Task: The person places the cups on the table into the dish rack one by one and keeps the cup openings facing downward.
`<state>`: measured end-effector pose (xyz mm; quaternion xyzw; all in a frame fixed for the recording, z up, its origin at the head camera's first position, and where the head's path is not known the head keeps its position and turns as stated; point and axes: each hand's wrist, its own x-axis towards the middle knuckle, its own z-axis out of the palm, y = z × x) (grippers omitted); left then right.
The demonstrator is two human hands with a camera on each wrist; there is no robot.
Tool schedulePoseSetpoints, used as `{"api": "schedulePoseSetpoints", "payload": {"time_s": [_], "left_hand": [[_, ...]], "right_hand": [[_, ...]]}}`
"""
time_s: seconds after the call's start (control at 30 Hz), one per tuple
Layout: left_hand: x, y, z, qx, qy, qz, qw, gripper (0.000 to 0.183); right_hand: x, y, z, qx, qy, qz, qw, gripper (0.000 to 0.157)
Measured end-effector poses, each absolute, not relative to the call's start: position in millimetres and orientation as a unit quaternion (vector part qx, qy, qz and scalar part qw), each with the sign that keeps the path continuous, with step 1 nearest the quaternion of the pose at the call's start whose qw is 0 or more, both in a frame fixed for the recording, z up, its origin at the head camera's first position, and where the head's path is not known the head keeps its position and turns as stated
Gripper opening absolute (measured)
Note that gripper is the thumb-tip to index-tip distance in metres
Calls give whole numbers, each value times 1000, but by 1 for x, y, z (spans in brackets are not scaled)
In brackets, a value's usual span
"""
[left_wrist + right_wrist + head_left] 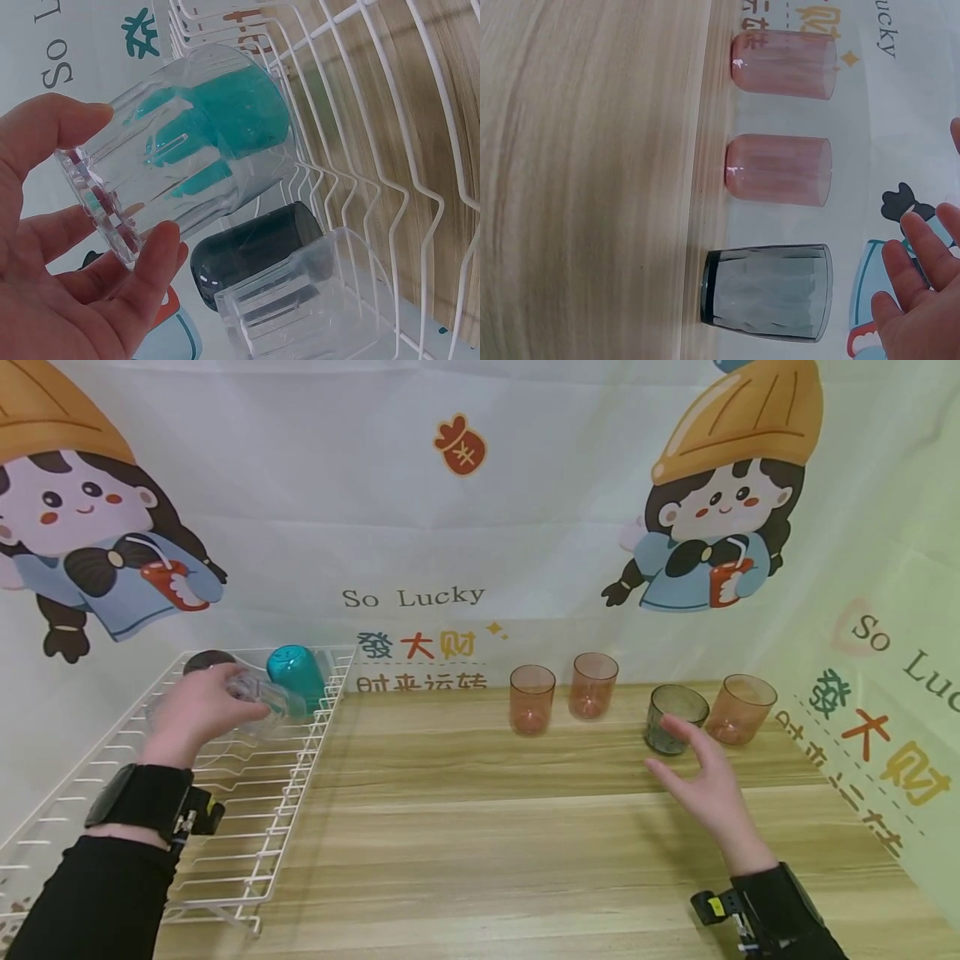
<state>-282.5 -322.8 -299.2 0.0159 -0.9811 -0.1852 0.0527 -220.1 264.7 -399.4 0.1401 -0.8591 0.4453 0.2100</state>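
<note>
My left hand [197, 708] holds a clear glass [191, 142] by its base end, thumb on one side and fingers on the other. The glass is tilted mouth-down at the wire rack [266, 852]. Behind it in the head view stands an upturned teal glass [292, 667]. A dark glass [251, 247] and a second clear glass [311, 315] sit beside it in the rack. On the right, my right hand [708, 781] has its fingers spread near a grey faceted glass [772, 292]; its fingertips overlap that glass in the head view, but contact cannot be told.
Two pink glasses [532, 703] [594, 687] stand upright at the back of the wooden table [465, 852]. A third pink glass [744, 710] is right of the grey one. A printed cloth [390, 510] hangs behind and along the right side.
</note>
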Motion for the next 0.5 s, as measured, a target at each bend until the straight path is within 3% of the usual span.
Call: {"api": "schedulePoseSetpoints", "payload": {"time_s": [0.5], "left_hand": [[-293,-317,-309,-1,-984,-177,15,76]], "right_hand": [[-229,270,-391,158,-865,410,241,55]]}}
